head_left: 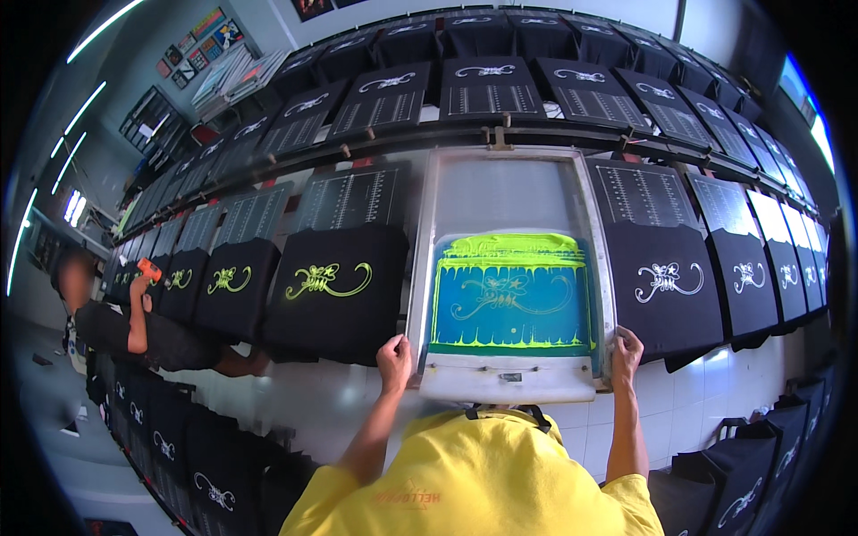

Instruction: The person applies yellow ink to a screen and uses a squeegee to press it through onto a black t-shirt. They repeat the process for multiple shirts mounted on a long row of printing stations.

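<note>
A screen printing frame (427, 210) lies in front of me, its blue-green mesh (536, 326) showing a scrolled floral design. Bright yellow-green ink (514, 248) forms a thick band across the mesh's far part and thin lines along its sides and near edge. A wide white bar (474, 377) spans the frame's near end. My left hand (393, 364) is closed at the frame's near left edge; opposite it, my right hand (627, 351) is closed at the near right edge. The fingertips of both are partly hidden. What lies under the frame is hidden.
To my left, black shirts (344, 255) carry yellow-green prints; to my right, black shirts (657, 308) carry white ones. A rail (357, 147) runs behind the frame. At far left a person (116, 326) holds an orange tool (149, 269). More shirt-covered boards (492, 89) stand beyond.
</note>
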Demonstrator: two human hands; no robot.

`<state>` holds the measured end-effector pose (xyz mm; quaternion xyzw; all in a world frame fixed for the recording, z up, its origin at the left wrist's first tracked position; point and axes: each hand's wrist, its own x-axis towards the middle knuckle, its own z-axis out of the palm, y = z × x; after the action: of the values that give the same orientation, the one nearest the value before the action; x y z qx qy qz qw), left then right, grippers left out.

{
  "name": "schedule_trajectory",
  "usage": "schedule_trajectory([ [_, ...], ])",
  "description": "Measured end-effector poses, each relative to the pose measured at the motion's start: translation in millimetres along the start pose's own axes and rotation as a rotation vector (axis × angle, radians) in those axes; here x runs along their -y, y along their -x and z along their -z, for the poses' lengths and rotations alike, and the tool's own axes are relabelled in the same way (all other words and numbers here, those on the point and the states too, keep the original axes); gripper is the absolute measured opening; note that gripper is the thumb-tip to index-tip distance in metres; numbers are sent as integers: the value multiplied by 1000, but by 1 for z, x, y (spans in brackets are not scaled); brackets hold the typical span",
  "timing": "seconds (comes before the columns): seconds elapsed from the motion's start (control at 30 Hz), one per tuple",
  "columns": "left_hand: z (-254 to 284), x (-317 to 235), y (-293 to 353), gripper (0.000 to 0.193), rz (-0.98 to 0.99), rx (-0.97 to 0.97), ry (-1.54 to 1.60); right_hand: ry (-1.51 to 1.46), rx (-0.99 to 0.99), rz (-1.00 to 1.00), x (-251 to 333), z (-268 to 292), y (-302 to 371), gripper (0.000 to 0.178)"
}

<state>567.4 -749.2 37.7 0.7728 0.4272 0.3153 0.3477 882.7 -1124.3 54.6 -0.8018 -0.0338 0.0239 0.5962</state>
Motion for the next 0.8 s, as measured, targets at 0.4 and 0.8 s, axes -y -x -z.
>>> schedule_trajectory([
  [0.4, -9, -9, -13, 24, 57, -26, -25, -1, 38, -22, 5, -13, -26, 25],
  [0.8, -14, -5, -30, 23, 99, 34, -34, -34, 24, 52, -2, -21, -33, 21],
])
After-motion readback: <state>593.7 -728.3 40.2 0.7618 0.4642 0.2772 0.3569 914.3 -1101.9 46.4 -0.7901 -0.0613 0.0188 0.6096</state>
